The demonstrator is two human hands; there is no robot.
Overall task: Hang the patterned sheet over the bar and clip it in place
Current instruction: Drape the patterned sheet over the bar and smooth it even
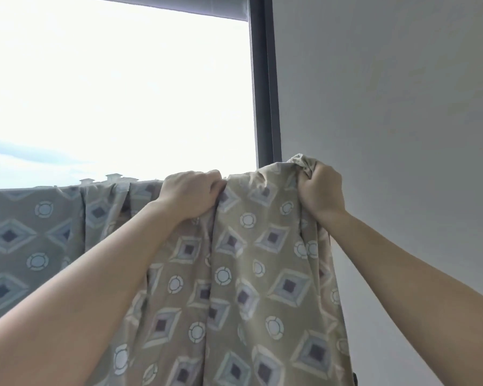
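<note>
Tan cloth printed with grey-blue diamonds and white rings, the patterned sheet (234,274) hangs in front of a bright window (109,93). From the left border of the view its top edge runs level as far as the left grip (191,195). There it is draped over a support that the fabric covers completely, so the bar itself cannot be seen.

The left grip is clamped on that top edge, with the fingers curled over and into a fold and the back of the hand facing the camera. Just left of it the cloth is gathered into a few narrow pleats.

The right grip (321,190) is closed as a fist round a bunched wad of the sheet, and a crumpled tuft pokes out above the knuckles. It sits higher than the left grip, in front of the pale wall (388,93) and just right of the dark window frame (265,93). Between the two grips the edge climbs toward the right. Below them the sheet falls in long vertical folds past the bottom of the view.

Both bare forearms reach up from the lower corners. Distant rooftops (115,178) show just above the sheet's level edge.
</note>
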